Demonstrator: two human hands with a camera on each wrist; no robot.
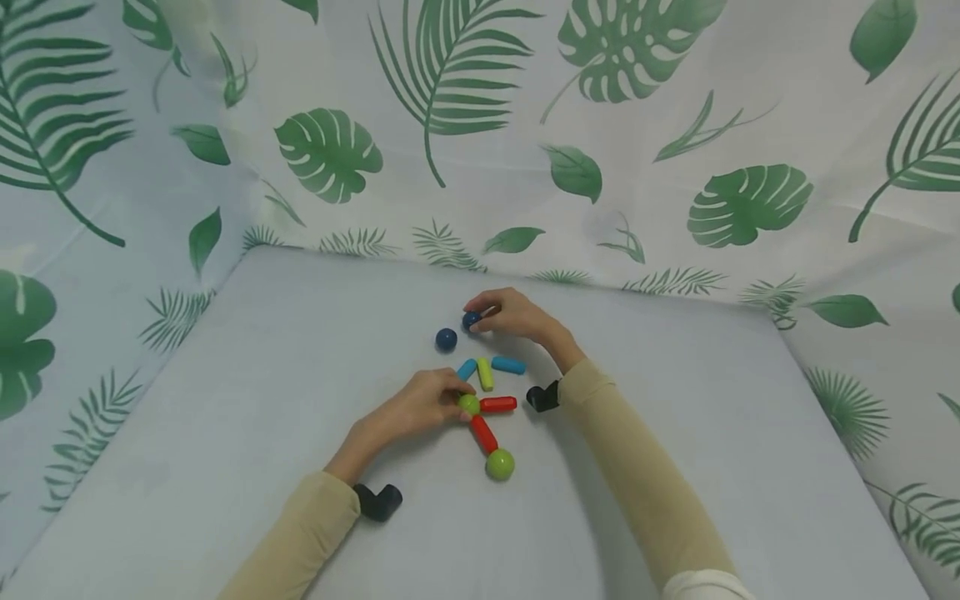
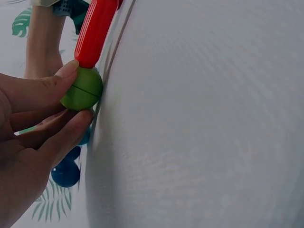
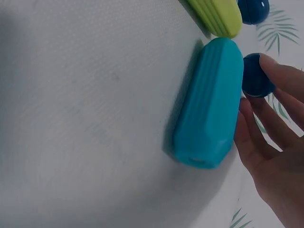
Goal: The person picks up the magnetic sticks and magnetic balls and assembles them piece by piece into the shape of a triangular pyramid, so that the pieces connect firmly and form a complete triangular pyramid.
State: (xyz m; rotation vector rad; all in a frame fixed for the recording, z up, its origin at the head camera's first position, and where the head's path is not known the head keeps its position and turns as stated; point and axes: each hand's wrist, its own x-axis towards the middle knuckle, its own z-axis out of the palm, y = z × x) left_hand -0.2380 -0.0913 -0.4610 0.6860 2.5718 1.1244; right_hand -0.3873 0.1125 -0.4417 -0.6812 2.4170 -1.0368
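Note:
My left hand [image 1: 427, 403] pinches a green ball [image 2: 81, 90] between thumb and fingers, low over the white tabletop. Two red rods meet at that ball: one red rod [image 1: 498, 404] points right, the other red rod [image 1: 483, 434] runs down to a second green ball [image 1: 500, 464]. Farther back, my right hand [image 1: 517, 317] holds a dark blue ball [image 3: 257, 76] with its thumb and fingertips. Another dark blue ball [image 1: 446, 339] sits just left of it. Between the hands lie a yellow-green rod [image 1: 486, 374], a blue rod [image 1: 508, 365] and a second blue rod [image 1: 467, 369] partly behind the left hand.
A white surface [image 1: 675, 467] spreads under everything. Behind and at both sides stands a white cloth [image 1: 495, 208] printed with green leaves. A black wrist device sits on each forearm, the left device [image 1: 381, 502] near the tabletop.

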